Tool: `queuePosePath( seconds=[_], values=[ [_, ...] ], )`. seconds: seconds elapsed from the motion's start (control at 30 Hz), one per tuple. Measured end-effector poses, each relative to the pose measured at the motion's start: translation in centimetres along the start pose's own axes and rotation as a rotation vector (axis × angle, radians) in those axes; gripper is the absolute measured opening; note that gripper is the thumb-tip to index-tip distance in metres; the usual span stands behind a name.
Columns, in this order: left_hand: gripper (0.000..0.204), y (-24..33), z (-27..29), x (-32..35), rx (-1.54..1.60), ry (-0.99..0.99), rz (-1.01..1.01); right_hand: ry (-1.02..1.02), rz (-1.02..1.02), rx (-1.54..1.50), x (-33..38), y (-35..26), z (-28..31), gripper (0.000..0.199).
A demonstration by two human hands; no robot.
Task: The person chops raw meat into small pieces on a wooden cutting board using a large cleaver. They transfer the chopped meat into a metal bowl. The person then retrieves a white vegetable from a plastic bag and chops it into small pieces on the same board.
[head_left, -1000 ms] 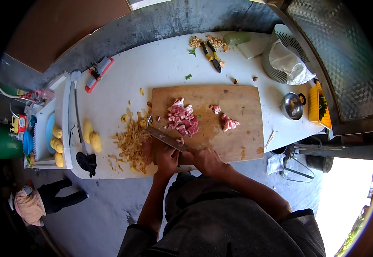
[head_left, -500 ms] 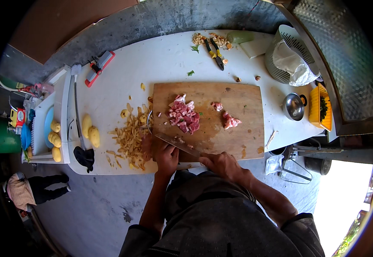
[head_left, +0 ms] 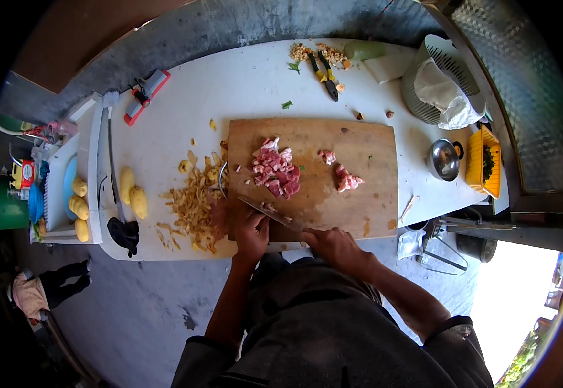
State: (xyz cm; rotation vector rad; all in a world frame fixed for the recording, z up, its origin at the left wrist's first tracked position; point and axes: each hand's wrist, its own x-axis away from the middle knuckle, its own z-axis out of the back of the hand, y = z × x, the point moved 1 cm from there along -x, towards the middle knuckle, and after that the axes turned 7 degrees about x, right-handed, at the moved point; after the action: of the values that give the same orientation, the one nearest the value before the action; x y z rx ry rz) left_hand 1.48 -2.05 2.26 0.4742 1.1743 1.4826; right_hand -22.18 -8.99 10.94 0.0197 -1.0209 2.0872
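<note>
My right hand (head_left: 336,247) grips the handle of a kitchen knife (head_left: 272,215) whose blade slants up to the left over the near edge of a wooden cutting board (head_left: 359,210). Close behind the blade is my left hand (head_left: 250,237), its fingers curled down at the board's near left; what they hold is hidden. Small meat scraps (head_left: 267,207) cling along the blade's far side. A heap of cut red and white meat (head_left: 276,169) lies on the board's left half. To its right sit two smaller clumps, a little piece (head_left: 327,156) and a larger fatty one (head_left: 347,179).
Peelings (head_left: 194,197) pile left of the board, with peeled potatoes (head_left: 138,202) beyond. Pliers (head_left: 325,79) lie at the back near nutshell-like scraps. On the right stand a metal bowl (head_left: 443,160), a yellow basket (head_left: 484,158) and a grey-green basket (head_left: 440,77). Another person (head_left: 32,294) is far left.
The knife's tip has turned slightly away from me, and small scraps show beside the blade. Both hands stay in nearly the same place. The whole view has shifted a little.
</note>
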Motion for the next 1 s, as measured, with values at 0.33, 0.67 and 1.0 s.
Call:
queuePosePath(
  seconds=[0.33, 0.67, 1.0],
  values=[
    [0.014, -0.3, -0.9, 0.6, 0.088, 0.119, 0.027, 0.001, -0.249, -0.258, -1.6, -0.4, 0.4, 0.047],
    [0.025, 0.5, 0.1, 0.2, -0.115, 0.117, -0.096, 0.069, 0.043, -0.001, 2.6, -2.3, 1.9, 0.037],
    [0.024, 0.7, 0.1, 0.2, -0.042, 0.099, -0.065, -0.146, -0.052, -0.06, 2.1, -1.9, 3.8, 0.039]
  ],
)
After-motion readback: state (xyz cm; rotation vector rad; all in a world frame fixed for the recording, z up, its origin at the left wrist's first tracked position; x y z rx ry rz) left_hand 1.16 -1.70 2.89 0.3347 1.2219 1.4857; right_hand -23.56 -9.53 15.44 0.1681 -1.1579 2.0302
